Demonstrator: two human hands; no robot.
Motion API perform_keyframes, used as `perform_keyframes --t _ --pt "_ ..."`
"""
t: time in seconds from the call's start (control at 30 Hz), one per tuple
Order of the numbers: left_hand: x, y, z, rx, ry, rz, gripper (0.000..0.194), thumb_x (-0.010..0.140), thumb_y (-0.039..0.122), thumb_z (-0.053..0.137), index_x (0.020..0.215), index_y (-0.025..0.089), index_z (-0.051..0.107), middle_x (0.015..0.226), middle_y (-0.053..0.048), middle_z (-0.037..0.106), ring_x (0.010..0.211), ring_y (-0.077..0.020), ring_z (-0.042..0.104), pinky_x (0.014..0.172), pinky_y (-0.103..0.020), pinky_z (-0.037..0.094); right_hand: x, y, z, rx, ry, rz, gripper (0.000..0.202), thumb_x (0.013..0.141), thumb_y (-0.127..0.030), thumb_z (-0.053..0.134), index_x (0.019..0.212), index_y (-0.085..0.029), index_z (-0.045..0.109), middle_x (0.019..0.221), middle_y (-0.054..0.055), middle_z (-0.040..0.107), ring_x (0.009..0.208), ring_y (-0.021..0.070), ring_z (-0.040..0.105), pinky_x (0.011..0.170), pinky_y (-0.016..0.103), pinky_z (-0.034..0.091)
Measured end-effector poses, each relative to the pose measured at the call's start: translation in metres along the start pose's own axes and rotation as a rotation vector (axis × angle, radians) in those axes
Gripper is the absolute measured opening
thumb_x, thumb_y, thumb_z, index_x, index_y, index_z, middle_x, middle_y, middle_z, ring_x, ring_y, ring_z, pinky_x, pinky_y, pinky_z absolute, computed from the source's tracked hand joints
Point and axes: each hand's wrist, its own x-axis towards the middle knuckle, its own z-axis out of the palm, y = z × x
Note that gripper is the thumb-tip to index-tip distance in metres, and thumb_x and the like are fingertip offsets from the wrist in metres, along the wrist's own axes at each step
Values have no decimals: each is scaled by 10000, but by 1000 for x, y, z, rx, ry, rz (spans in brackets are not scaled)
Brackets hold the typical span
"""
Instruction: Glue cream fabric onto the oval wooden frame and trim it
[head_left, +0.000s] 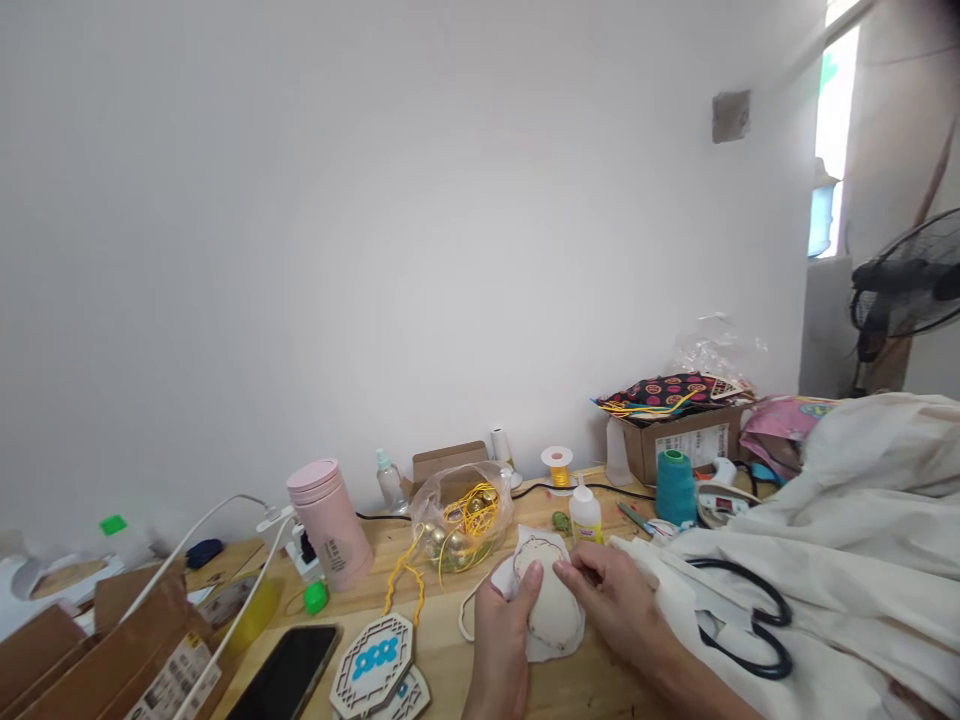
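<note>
A white fabric piece (551,605) with a stitched or drawn outline is held upright over the wooden table. My left hand (506,635) grips its left side, thumb pressed on the front face. At its upper right edge, the fingers of my right hand (611,600) are pinched together; whether they also hold a needle or thread is too small to tell. Just behind the fabric stands a white glue bottle (585,515) with a yellow label. A pale cord (466,615) loops out beside my left hand.
Black-handled scissors (772,620) lie on white cloth (862,520) at the right. Octagonal wooden pieces (375,660), a phone (285,672) and a pink tumbler (330,525) are left. Behind are a bag of bells (461,520), a teal spool (676,488) and a filled box (690,440).
</note>
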Motion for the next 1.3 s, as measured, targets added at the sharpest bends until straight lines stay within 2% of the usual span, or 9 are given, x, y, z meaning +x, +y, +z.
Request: perform_keyframes --t 0.07,0.17,0.3,0.5,0.63,0.8,0.93,1.13,1.3 --pt "0 0 -1 20 -16 1 283 653 292 657 854 94 634 734 -83 703 702 -202 635 677 -323 486 0 1 1 -33 30 -8 395 791 -414 424 476 -178 407 488 -37 391 494 104 359 475 217 257" --pt "0 1 -1 39 -30 -5 273 649 290 658 832 88 641 707 -81 704 651 -193 631 646 -319 488 1 1 0 -22 48 90 365 735 -451 494 497 -175 486 483 -26 445 485 110 390 465 216 280" --pt "1 0 0 90 -42 3 275 611 274 688 805 81 659 711 -93 706 638 -190 624 626 -309 487 4 0 -2 166 59 185 256 652 -420 592 694 -168 608 564 -14 537 506 118 441 466 210 333" --pt "1 0 2 177 -41 114 286 617 290 679 835 105 670 788 -94 706 672 -172 609 639 -279 475 5 -1 -3 469 76 130 269 653 -399 615 567 -144 605 552 2 534 526 117 457 489 212 363" --pt "1 3 1 218 -49 162 260 622 293 671 822 127 686 802 -86 710 717 -182 612 674 -280 469 6 -2 -5 611 32 154 269 617 -413 655 653 -146 659 630 24 583 598 142 508 553 234 411" --pt "0 2 0 260 -73 175 236 594 283 688 785 145 706 785 -81 716 704 -198 618 668 -299 472 6 -2 -8 565 43 33 223 645 -389 648 650 -175 710 588 12 527 593 135 474 553 238 383" --pt "-1 4 1 278 -77 186 219 590 285 689 768 159 712 753 -63 716 671 -189 613 638 -289 470 7 -1 -9 541 71 28 205 635 -381 659 634 -184 715 549 -11 448 555 116 422 509 224 347" --pt "-1 6 4 272 -93 184 195 575 275 703 740 172 719 690 -40 709 663 -173 605 632 -256 457 7 -2 -8 670 -38 19 150 626 -336 674 669 -196 705 640 8 547 634 138 488 599 242 395" --pt "2 0 2 208 -26 155 150 520 244 741 635 152 708 630 -25 694 609 -140 576 607 -226 444 7 -4 -9 672 -25 11 116 607 -322 692 631 -211 713 611 5 532 620 136 481 588 243 397"
